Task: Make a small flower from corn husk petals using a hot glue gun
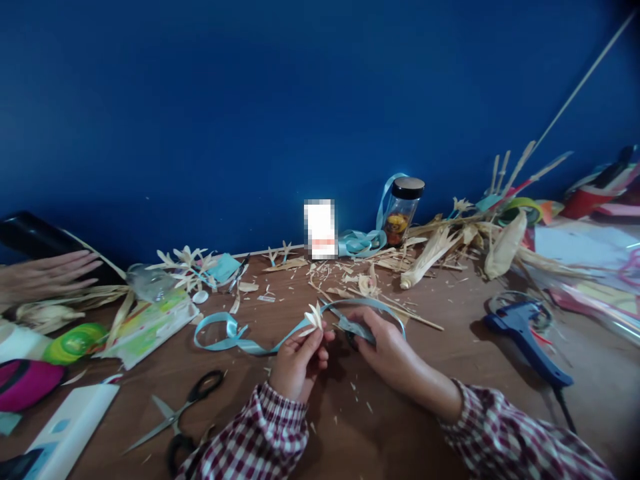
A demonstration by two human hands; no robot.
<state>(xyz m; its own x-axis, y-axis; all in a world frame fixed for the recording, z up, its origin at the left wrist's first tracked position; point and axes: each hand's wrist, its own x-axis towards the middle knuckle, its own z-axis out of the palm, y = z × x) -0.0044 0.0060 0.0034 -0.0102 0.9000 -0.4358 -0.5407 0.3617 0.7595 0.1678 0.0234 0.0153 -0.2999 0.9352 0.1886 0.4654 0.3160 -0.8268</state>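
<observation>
My left hand [300,360] is closed, pinching a small pale flower [314,320] with narrow pointed petals that look like corn husk. My right hand [387,343] is closed on a grey-blue piece of ribbon [357,328], just right of the flower. Something dark shows under its fingers, too hidden to name. A light blue ribbon [260,348] trails from a loop on the left, passes behind the flower and arcs behind my right hand. Open black-handled scissors [173,417] lie left of my left sleeve.
A blue glue gun [530,340] lies at right. Corn husks [433,257], ribbon coils [363,243] and a lidded jar [403,210] stand along the blue wall. Finished-looking husk flowers [187,260] lie back left. Another person's hand [55,277] is at far left.
</observation>
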